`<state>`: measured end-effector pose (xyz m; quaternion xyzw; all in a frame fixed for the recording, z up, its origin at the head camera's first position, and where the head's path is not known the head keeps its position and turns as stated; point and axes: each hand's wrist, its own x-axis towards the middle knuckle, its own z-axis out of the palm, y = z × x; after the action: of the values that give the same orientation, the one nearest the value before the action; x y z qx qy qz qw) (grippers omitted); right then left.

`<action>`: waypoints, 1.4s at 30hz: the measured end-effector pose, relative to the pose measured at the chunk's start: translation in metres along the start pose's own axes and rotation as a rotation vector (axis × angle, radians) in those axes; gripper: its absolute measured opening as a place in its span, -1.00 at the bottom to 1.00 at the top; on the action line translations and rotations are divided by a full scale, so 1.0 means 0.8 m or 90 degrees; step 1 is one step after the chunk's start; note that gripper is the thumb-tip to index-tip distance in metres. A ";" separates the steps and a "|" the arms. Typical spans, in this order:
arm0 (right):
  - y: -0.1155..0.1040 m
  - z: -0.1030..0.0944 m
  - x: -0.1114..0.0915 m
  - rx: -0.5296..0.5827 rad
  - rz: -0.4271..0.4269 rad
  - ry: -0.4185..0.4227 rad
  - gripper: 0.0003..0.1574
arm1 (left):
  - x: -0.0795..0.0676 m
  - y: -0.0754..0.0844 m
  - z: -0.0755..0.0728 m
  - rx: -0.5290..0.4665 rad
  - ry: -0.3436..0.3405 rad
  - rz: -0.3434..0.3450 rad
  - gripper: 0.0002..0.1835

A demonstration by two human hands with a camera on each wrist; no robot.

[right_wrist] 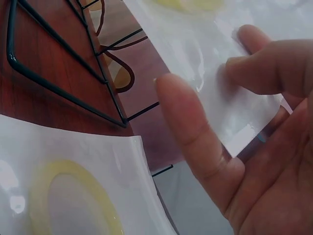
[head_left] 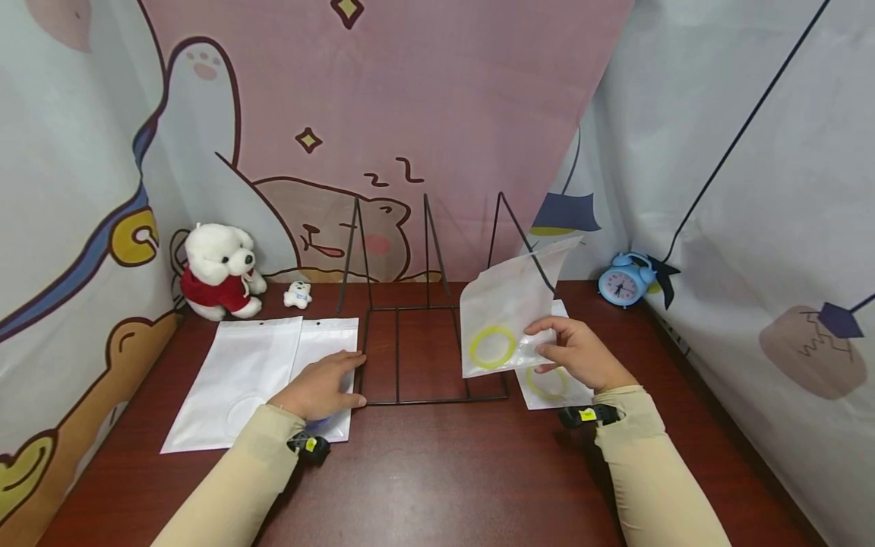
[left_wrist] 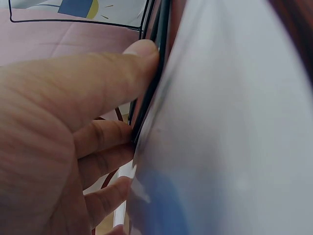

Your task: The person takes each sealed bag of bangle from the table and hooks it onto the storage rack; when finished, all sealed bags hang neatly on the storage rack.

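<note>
My left hand rests on the left edge of a black wire rack, thumb and fingertips against the wire. In the left wrist view, the thumb touches that wire beside a white bag. My right hand pinches a white plastic bag with a yellow ring near its bottom, between thumb and fingers. Held raised and upright, this bag stands at the rack's right side, with a slanted rack wire crossing before its upper part. Another bag with a yellow ring lies flat beneath the right hand.
Two white bags lie overlapped left of the rack, one partly under my left hand. Behind them sit a white plush dog in red and a small white figurine. A blue alarm clock stands at back right, near the curtain.
</note>
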<state>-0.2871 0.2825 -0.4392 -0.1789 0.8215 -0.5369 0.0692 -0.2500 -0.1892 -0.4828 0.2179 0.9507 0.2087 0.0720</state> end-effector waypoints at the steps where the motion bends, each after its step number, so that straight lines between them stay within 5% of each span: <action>1: 0.000 0.000 0.000 0.003 -0.001 0.003 -0.65 | 0.000 0.000 0.000 0.000 0.000 0.000 -0.13; 24: 0.004 -0.003 -0.003 0.067 -0.034 0.075 -0.67 | -0.001 0.001 0.000 -0.003 -0.003 -0.010 -0.13; 42: 0.005 0.000 0.001 0.156 -0.111 0.147 -0.66 | 0.000 -0.001 0.003 0.000 0.000 -0.013 -0.13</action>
<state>-0.2888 0.2839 -0.4427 -0.1771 0.7338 -0.6538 -0.0514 -0.2499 -0.1887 -0.4855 0.2080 0.9529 0.2079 0.0741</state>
